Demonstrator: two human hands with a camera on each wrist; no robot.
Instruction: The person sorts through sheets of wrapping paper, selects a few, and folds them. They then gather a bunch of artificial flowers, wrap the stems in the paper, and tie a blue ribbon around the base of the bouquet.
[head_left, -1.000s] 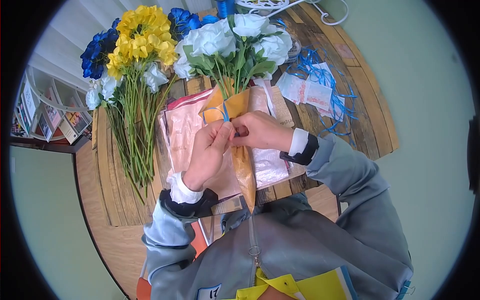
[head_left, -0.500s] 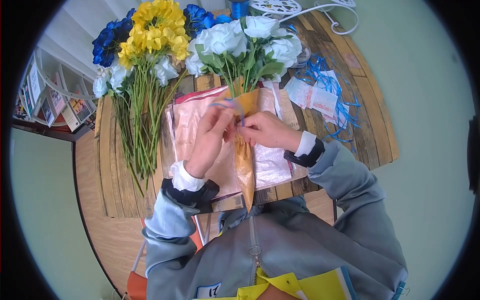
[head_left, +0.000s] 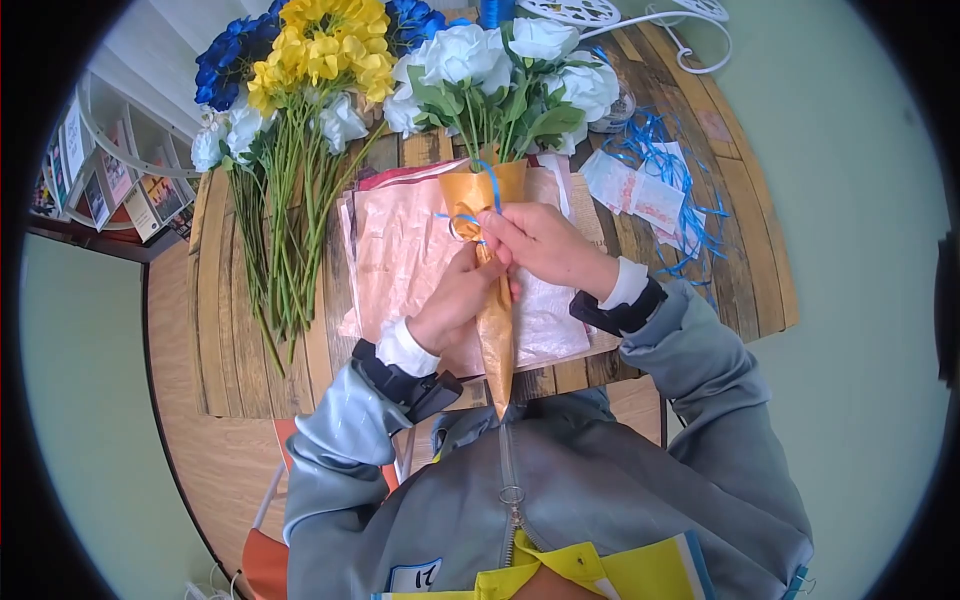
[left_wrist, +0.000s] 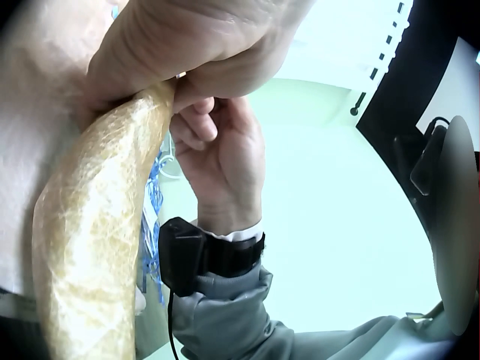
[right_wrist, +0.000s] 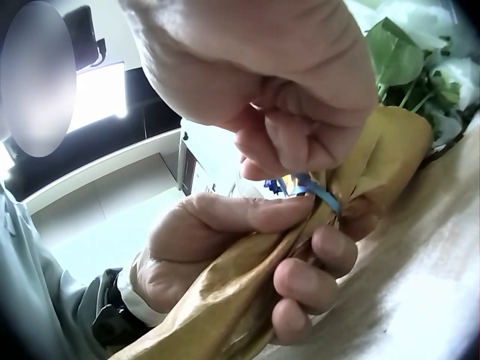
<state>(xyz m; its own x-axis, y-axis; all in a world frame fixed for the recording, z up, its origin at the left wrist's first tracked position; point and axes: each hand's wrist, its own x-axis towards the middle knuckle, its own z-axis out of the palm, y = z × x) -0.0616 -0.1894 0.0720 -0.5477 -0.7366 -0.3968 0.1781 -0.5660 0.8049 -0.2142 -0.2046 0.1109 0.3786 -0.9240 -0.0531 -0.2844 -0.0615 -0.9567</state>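
A bouquet of white roses [head_left: 465, 58] is wrapped in brown paper [head_left: 495, 350] that tapers to a point near the jacket. My left hand [head_left: 452, 302] grips its gathered neck; in the right wrist view the thumb lies on one side of the paper [right_wrist: 217, 281] and the fingers [right_wrist: 304, 281] curl round the other. Just above, my right hand [head_left: 552, 246] pinches a thin blue ribbon [right_wrist: 322, 193] that crosses the neck. One ribbon end rises over the paper, and a loop shows left of the right fingertips. In the left wrist view my left hand [left_wrist: 195, 41] hides the ribbon.
Pink wrapping sheets [head_left: 395, 265] lie under the bouquet. To the left are long-stemmed yellow flowers [head_left: 335, 55] with blue and white ones. Tangled blue ribbon [head_left: 665, 165] and printed cards [head_left: 635, 190] lie right, a ribbon spool [head_left: 494, 12] at the back.
My left hand has gone from the ribbon down onto the paper neck. The right hand has risen slightly along the neck with the ribbon. The table sits a little higher and further right in view.
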